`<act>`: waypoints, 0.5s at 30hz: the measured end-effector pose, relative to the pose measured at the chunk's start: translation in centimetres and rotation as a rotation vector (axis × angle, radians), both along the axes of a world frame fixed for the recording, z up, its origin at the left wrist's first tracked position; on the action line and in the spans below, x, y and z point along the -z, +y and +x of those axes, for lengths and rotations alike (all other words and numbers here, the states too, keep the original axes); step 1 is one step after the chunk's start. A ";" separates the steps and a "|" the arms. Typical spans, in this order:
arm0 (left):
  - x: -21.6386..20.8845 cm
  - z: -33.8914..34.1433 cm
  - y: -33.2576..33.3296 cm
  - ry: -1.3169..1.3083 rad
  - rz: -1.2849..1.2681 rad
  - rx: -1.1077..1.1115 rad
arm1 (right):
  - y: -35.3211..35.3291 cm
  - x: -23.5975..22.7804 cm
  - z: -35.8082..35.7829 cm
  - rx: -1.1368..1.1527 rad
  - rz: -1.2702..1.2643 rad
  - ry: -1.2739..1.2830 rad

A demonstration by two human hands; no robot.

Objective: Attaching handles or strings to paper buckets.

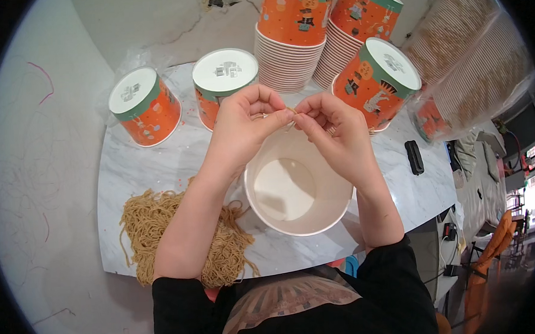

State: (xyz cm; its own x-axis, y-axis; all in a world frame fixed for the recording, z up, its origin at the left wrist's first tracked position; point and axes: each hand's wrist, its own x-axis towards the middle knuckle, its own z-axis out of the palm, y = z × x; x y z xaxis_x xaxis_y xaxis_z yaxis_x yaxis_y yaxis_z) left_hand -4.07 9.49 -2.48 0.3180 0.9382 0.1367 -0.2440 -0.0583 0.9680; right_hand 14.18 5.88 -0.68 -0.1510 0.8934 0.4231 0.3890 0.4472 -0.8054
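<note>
Above an open white paper bucket (285, 187), my left hand (241, 125) and my right hand (338, 130) meet fingertip to fingertip. Both pinch a short bit of tan cord (292, 110), most of it hidden by the fingers. The bucket stands upright with its mouth toward me, and only its white bottom and inner wall show. A loose heap of tan cord (152, 224) lies on the left of the table, partly under my left forearm.
On the marble-patterned table (396, 190) stand upturned orange-and-green buckets (150, 115), (225, 69), (375, 89). Tall bucket stacks (292, 57) rise behind. Bagged bucket stacks (473, 59) lean at the right, near a small black object (414, 157). A wall (44, 178) borders the left.
</note>
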 end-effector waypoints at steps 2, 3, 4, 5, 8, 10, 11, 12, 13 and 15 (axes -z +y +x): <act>-0.5 0.0 -0.1 -0.010 -0.020 0.001 | 0.1 0.2 0.2 -0.010 -0.006 0.015; -0.9 -0.1 -0.2 -0.001 -0.042 0.011 | 0.3 0.3 0.3 -0.022 -0.013 0.029; -1.1 -0.3 -0.2 0.009 -0.063 0.018 | 0.4 0.5 0.4 -0.023 -0.013 0.030; -1.0 -0.4 -0.1 0.009 -0.063 0.017 | 0.7 0.6 0.6 -0.060 -0.064 0.045; -0.5 -0.6 0.1 0.005 -0.022 0.027 | 1.1 0.8 0.8 -0.130 -0.168 0.117; -0.6 -0.7 0.1 0.045 -0.001 0.011 | 1.1 0.8 0.8 -0.166 -0.220 0.173; -0.6 -0.8 0.1 0.045 -0.002 0.009 | 1.1 0.7 0.7 -0.181 -0.248 0.179; -0.5 -1.0 0.3 0.104 0.054 -0.010 | 1.0 0.6 0.6 -0.195 -0.276 0.184; -0.5 -1.0 0.4 0.161 0.108 -0.026 | 1.0 0.6 0.6 -0.194 -0.277 0.184; -1.0 -1.4 0.1 0.240 0.144 -0.017 | 1.0 0.4 0.7 -0.207 -0.335 0.243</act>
State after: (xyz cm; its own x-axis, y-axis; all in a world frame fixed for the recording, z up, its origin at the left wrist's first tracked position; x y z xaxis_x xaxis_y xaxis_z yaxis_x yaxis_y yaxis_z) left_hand -5.45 9.55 -1.44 0.3420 0.9200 0.1915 -0.0067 -0.2013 0.9795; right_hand 14.90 6.88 -1.11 -0.2726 0.9486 0.1610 0.1012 0.1947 -0.9756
